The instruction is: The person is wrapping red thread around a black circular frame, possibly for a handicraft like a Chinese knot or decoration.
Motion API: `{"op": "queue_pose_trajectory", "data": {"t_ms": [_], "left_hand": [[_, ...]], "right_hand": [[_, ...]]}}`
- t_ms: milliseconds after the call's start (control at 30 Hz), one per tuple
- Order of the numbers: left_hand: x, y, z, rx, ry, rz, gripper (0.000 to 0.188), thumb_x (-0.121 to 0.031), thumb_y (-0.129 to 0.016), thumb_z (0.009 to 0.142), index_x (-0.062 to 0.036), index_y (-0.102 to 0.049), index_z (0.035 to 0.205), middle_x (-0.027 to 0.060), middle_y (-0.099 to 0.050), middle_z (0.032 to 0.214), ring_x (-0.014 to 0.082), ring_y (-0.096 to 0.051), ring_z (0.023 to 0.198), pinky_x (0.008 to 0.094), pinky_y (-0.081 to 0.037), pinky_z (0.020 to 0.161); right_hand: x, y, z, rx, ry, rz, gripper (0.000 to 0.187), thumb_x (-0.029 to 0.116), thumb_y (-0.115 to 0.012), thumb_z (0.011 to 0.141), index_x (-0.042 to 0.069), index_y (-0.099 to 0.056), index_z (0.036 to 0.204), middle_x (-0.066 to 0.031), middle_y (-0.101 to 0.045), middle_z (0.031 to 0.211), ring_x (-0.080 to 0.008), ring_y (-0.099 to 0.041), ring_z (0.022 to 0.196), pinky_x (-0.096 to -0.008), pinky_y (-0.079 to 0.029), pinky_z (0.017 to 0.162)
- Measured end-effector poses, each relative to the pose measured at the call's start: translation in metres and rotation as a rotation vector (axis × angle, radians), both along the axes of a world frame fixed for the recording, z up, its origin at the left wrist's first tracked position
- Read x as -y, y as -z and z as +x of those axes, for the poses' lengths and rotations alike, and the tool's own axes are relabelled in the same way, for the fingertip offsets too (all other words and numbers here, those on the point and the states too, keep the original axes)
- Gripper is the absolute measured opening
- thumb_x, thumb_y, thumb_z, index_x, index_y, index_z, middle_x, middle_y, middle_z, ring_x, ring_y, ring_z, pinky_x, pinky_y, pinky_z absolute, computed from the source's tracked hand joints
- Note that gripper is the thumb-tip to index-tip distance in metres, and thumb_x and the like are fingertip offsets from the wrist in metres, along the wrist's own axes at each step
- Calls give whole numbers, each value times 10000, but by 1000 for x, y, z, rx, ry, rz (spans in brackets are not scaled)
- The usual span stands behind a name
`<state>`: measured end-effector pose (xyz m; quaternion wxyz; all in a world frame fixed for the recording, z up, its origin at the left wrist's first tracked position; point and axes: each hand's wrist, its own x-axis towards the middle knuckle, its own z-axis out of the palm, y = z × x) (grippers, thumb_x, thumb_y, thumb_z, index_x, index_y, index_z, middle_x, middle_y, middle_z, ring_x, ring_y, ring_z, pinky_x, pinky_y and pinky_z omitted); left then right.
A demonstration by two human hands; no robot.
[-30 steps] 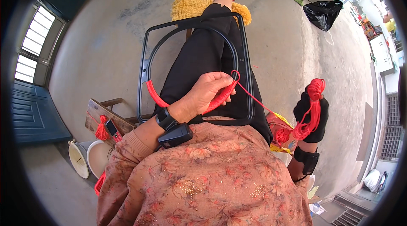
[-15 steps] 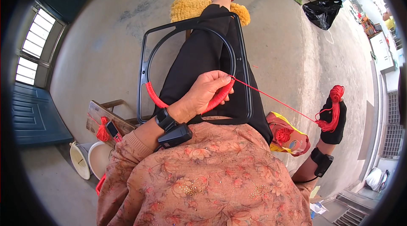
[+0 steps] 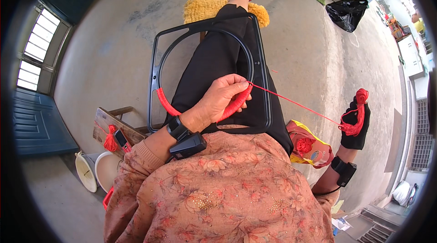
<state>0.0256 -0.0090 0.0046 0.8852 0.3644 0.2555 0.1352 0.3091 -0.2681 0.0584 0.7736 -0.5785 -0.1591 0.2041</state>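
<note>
Across my lap lies a black square frame (image 3: 261, 61) with a round ring inside it. Red cord (image 3: 163, 99) is wound tightly over the ring's near left part and near right part. My left hand (image 3: 223, 97) is closed on the ring's right side, thumb and forefinger pinching where the wrapping ends. From that pinch a red strand (image 3: 296, 105) runs taut to the right. Out at the right, my right hand (image 3: 355, 142), in a black glove, is closed around a looped hank of red cord (image 3: 360, 113). Part of the wrapping hides behind my left hand.
A wooden stool (image 3: 107, 122) at left carries a red cord bundle (image 3: 110, 139) and a phone (image 3: 121, 139). White buckets (image 3: 107, 170) stand beside it. A red and yellow bag (image 3: 321, 152) with cord sits at my right. My legs rest on a yellow fluffy cover (image 3: 198, 8).
My right hand has shifted slightly with the hank, whose top has tipped upward. My left hand and the frame stay in place.
</note>
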Motion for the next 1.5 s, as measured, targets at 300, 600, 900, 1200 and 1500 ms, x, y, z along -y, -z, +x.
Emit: {"op": "queue_pose_trajectory", "data": {"t_ms": [300,600,900,1200,1500], "left_hand": [[0,-2,0,-2,6,-7,120,-147,-549,948,-35,-550,989,98,-638,777,137,-631,594,229,-529,502],[1,-3,1,-25,2,-2,123,-147,-550,946,-28,-555,981,102,-637,769,141,-628,587,230,-527,489],[-1,1,-1,-18,2,-13,130,-149,-552,945,-27,-554,990,104,-638,769,144,-627,579,232,-528,482],[0,-2,0,2,-19,-72,165,-169,-564,943,-23,-548,1018,117,-636,766,159,-629,575,237,-530,481],[-1,2,0,-3,-15,-56,153,-161,-564,941,-14,-562,986,120,-637,769,163,-630,572,243,-535,475]], "right_hand": [[5,12,24,-249,-81,154,322,326,-571,918,40,-608,1061,-2,-605,783,-95,-537,593,-244,-415,476],[-1,18,17,-238,-67,105,291,281,-548,932,31,-592,1074,-19,-587,781,-114,-546,619,-249,-435,510],[-7,24,12,-55,156,49,305,258,-543,938,21,-578,1127,-27,-597,827,-117,-561,649,-248,-448,523],[19,42,33,17,-22,17,360,99,-573,909,35,-514,1258,-47,-590,1023,-138,-576,851,-252,-493,636],[17,47,30,238,72,-146,395,87,-587,900,40,-498,1283,-53,-588,1096,-138,-565,913,-255,-499,675]]}}
